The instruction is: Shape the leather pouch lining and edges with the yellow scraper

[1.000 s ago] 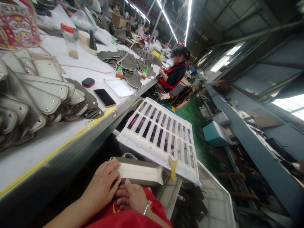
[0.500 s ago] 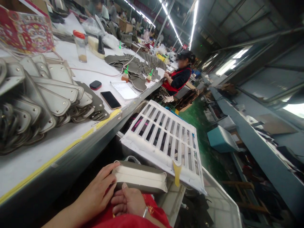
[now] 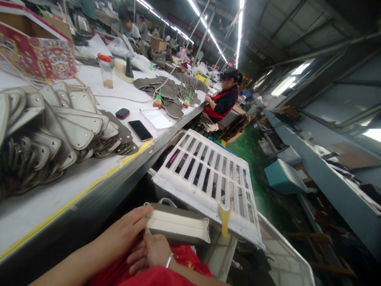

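Observation:
A folded grey leather piece (image 3: 178, 226) with a pale inner face lies across my lap, just under the workbench edge. My left hand (image 3: 125, 236) presses on its near end with fingers laid along the fold. From below, my right hand (image 3: 153, 250) grips the same piece with the thumb up against it; a bracelet shows at the wrist. A red apron (image 3: 184, 264) covers my lap beneath both hands.
A white slatted tray (image 3: 208, 178) leans right of the bench over a bin. Stacked grey leather panels (image 3: 53, 131), a phone (image 3: 139, 130), a small black case (image 3: 122, 113), glue bottles (image 3: 157, 101) lie on the white bench (image 3: 44, 198). A co-worker (image 3: 222, 101) sits farther along.
The view has tilted and shifted slightly. My left fingers slid a little along the fold while both hands kept hold of the leather piece.

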A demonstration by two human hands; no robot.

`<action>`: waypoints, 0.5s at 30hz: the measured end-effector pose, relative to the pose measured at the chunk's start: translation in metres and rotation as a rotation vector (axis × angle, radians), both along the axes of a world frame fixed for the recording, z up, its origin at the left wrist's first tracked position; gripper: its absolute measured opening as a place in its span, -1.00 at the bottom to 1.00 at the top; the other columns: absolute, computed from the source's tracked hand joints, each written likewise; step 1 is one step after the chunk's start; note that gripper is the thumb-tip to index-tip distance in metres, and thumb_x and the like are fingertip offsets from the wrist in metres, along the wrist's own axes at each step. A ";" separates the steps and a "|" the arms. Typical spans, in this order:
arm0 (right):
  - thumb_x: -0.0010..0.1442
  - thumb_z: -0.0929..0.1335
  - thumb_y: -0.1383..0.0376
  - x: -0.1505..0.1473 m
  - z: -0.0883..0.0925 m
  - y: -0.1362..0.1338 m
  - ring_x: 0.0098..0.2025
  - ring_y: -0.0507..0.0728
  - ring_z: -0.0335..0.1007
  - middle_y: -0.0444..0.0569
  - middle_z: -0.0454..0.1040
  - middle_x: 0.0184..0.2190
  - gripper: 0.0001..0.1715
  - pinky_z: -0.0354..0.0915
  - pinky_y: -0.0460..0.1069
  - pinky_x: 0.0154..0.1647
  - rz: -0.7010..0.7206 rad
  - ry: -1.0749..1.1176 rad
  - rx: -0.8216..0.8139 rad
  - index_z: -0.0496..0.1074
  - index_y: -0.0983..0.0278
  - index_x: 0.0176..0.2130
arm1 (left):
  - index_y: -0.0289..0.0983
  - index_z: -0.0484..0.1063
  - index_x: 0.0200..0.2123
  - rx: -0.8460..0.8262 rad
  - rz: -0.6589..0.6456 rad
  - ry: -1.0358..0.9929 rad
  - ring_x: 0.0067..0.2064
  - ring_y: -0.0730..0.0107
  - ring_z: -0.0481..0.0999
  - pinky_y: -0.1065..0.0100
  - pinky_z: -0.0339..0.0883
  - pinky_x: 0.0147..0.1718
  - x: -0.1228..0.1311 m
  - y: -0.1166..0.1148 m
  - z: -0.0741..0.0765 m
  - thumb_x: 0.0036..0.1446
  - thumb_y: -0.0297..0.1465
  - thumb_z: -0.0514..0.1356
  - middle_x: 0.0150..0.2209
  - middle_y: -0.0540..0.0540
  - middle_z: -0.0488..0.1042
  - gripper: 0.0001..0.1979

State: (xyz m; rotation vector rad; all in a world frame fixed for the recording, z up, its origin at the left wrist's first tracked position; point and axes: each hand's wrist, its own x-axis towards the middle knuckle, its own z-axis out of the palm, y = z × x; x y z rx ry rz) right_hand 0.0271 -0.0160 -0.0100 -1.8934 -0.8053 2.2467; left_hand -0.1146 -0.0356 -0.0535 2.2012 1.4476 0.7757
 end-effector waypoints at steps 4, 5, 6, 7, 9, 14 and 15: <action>0.36 0.01 0.11 -0.006 0.004 -0.005 -0.79 0.06 0.26 0.08 0.38 -0.71 -0.31 0.13 -0.12 -0.80 0.013 0.012 0.030 0.28 0.39 -0.61 | -0.29 0.30 0.07 0.004 0.029 0.030 0.22 0.33 0.17 0.32 0.13 0.19 0.001 -0.004 0.000 0.23 -0.45 0.00 0.21 -0.15 0.18 -0.66; 0.36 0.01 0.12 -0.006 0.003 -0.007 -0.79 0.05 0.25 0.07 0.37 -0.72 -0.30 0.14 -0.13 -0.79 0.022 0.027 0.045 0.28 0.38 -0.63 | -0.31 0.31 0.05 0.011 0.030 0.046 0.22 0.33 0.17 0.33 0.14 0.18 0.001 -0.006 0.000 0.23 -0.46 -0.01 0.22 -0.16 0.16 -0.67; 0.36 0.01 0.12 -0.005 0.001 -0.008 -0.79 0.04 0.25 0.05 0.35 -0.74 -0.29 0.15 -0.13 -0.78 0.032 0.043 0.066 0.27 0.38 -0.65 | -0.31 0.32 0.04 0.016 0.030 0.068 0.22 0.33 0.17 0.33 0.15 0.17 0.002 -0.007 0.001 0.22 -0.48 -0.02 0.22 -0.17 0.15 -0.67; 0.36 0.02 0.13 -0.002 0.000 -0.009 -0.79 0.02 0.24 0.03 0.33 -0.75 -0.29 0.17 -0.14 -0.76 0.051 0.063 0.087 0.26 0.37 -0.66 | -0.31 0.33 0.03 0.021 0.024 0.096 0.22 0.34 0.17 0.32 0.15 0.17 0.003 -0.008 0.002 0.21 -0.51 -0.02 0.22 -0.17 0.16 -0.66; 0.34 0.06 0.12 0.006 0.000 -0.009 -0.79 0.00 0.22 -0.01 0.29 -0.78 -0.30 0.21 -0.14 -0.70 0.150 0.121 0.081 0.25 0.36 -0.69 | -0.29 0.34 0.02 0.052 0.017 0.159 0.21 0.34 0.19 0.31 0.15 0.17 0.004 -0.010 0.003 0.16 -0.57 -0.03 0.21 -0.14 0.18 -0.62; -0.02 0.40 -0.06 0.074 0.032 -0.006 -0.61 -0.05 0.33 -0.10 0.43 -0.62 -0.47 0.29 -0.16 -0.45 0.332 0.481 0.159 0.40 0.39 -0.43 | -0.22 0.36 0.01 0.368 0.010 0.334 0.12 0.20 0.32 0.25 0.24 0.09 0.011 -0.012 0.014 0.11 -0.31 0.17 0.15 -0.13 0.29 -0.63; -0.09 0.44 -0.06 0.097 0.040 -0.005 -0.53 -0.06 0.38 -0.09 0.47 -0.54 -0.44 0.28 -0.17 -0.40 0.301 0.538 0.235 0.43 0.38 -0.33 | -0.19 0.35 0.03 0.419 0.016 0.359 0.12 0.19 0.32 0.24 0.21 0.10 0.015 -0.010 0.017 0.09 -0.21 0.19 0.15 -0.12 0.29 -0.57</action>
